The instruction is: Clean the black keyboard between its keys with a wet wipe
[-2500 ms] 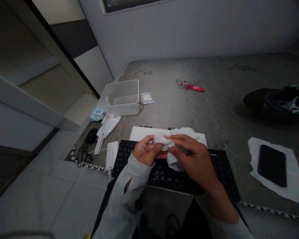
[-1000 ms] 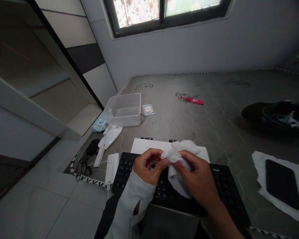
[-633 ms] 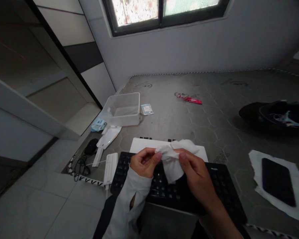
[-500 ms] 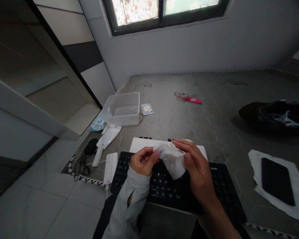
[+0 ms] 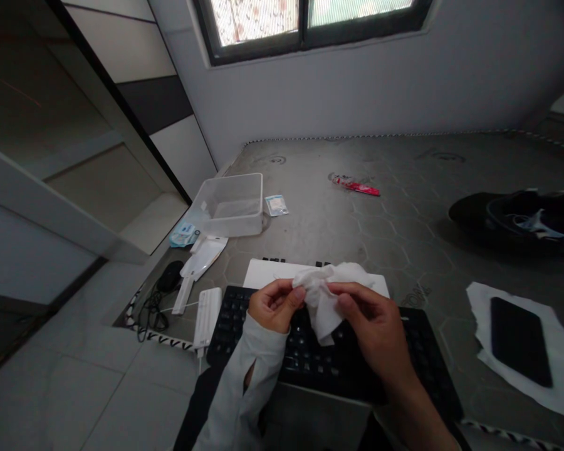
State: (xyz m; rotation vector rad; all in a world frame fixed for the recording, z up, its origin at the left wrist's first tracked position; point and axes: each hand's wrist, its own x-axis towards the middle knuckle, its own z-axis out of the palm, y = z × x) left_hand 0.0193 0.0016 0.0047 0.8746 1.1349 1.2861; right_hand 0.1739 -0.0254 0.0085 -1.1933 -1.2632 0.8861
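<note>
Surface: grey mattress (image 5: pixel 404 188) with a hexagon quilt pattern, set against a pale wall under a dark-framed window (image 5: pixel 305 25).
Landmark: black computer keyboard (image 5: pixel 329 351) lying at the near edge of the mattress.
Held thing: crumpled white tissue (image 5: pixel 326 294), raised just above the keyboard's far edge, between both hands.
Left hand (image 5: pixel 275 305): fingers curled, thumb and forefinger pinched on the tissue's left end; a pale grey sleeve covers the wrist.
Right hand (image 5: pixel 373 322): thumb and fingertips closed on the tissue's right side, its loose end hanging below them over the keys.
Behind the keyboard: flat white rectangular board (image 5: pixel 267 275), touching the keyboard's far edge.
Left of the keyboard: white slim power strip (image 5: pixel 207 313) just beside it; further left a black mouse (image 5: pixel 170 276) with a tangled cord.
Far left of the keyboard: clear plastic rectangular tub (image 5: pixel 230 203), with a small white sachet (image 5: pixel 277 205) beside it.
Far beyond the keyboard: red wrapped packet (image 5: pixel 357 185).
Right of the keyboard: black smartphone (image 5: pixel 518 339) lying on a torn white sheet (image 5: pixel 559 376); beyond it a black bundle (image 5: pixel 521 216).
</note>
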